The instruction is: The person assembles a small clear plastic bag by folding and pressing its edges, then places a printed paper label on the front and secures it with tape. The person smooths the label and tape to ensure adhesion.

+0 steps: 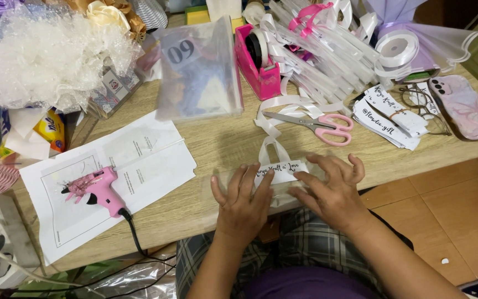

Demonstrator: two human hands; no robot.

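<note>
My left hand (pixel 243 201) and my right hand (pixel 333 191) lie flat, fingers spread, near the front edge of the wooden table (pixel 222 144). Both press on a clear plastic sleeve (pixel 280 191) with a white paper label strip (pixel 280 170) on it. The fingertips of each hand touch one end of the label. A white ribbon (pixel 275 124) loops from the label toward the pink-handled scissors (pixel 319 124) just behind.
A pink glue gun (pixel 98 188) with a black cord rests on white paper sheets (pixel 139 166) at the left. A clear bag (pixel 200 72), a pink tape dispenser (pixel 258 61), stacked sleeves, ribbon rolls, printed label cards (pixel 388 113), glasses and a phone (pixel 466 105) crowd the back and right.
</note>
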